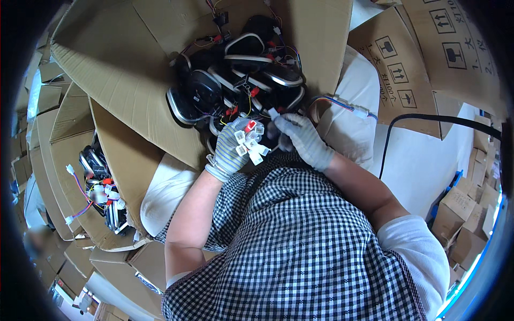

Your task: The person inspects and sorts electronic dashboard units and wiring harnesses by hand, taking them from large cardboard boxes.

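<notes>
My left hand (229,148), in a striped knit glove, is closed around a bunch of wire connectors (251,143). Most of these are white plastic; one is red. Just to the right, my right hand (304,140), gloved the same way, has its fingers bent together at a single white connector (273,113). Its fingertips are partly blurred. Beyond both hands, an open cardboard box (128,80) holds a heap of black housings (203,90) with silver rims, red plugs and coloured wires. A wire lead with a white connector (360,113) lies across my right leg.
On the left, another open carton (72,144) contains similar black parts with wires (104,187). Printed cardboard cartons (401,69) stand at the upper right. A black cable (428,116) arches in from the right edge. More boxes (455,211) are stacked at lower right.
</notes>
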The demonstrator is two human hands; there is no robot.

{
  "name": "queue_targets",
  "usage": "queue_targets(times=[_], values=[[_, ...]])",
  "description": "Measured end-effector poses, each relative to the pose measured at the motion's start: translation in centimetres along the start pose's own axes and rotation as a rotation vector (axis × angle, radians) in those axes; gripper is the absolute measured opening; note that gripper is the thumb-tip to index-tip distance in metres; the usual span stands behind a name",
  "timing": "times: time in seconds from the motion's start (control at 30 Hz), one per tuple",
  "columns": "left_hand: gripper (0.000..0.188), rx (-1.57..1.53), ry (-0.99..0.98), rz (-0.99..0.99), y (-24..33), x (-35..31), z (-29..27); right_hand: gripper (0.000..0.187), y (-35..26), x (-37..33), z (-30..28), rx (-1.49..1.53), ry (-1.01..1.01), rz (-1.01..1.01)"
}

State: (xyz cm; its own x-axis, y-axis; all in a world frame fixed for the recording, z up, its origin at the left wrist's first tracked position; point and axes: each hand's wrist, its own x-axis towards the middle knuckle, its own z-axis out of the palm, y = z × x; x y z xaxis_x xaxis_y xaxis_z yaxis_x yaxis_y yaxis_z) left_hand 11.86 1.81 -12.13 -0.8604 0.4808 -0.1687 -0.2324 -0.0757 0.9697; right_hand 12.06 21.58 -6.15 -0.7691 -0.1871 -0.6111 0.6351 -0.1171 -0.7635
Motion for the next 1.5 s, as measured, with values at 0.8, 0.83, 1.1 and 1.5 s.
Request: queue_targets(times=[0.8, 0.83, 1.1, 1.5], values=[[0.029, 1.294, -0.181, 0.021, 1.8, 0.2, 1.2, 0.030, 3.3, 2.5, -1.1, -0.341, -0.221, 0.207], [0.029, 1.347, -0.238, -0.041, 1.9, 0.4, 1.4, 0.031, 3.7, 2.9, -0.8, -0.474, -0.202, 0.034], [0.028, 1.382, -0.219, -0.179, 1.4, 0.2, 2.0, 0.042, 3.9, 3.0, -1.3, -0.722, -0.204, -0.070], [0.027, 1.325, -0.116, -0.112, 1.0, 0.6, 2.5, 0.054, 3.0, 2.9, -1.5, -0.747, -0.198, -0.050]])
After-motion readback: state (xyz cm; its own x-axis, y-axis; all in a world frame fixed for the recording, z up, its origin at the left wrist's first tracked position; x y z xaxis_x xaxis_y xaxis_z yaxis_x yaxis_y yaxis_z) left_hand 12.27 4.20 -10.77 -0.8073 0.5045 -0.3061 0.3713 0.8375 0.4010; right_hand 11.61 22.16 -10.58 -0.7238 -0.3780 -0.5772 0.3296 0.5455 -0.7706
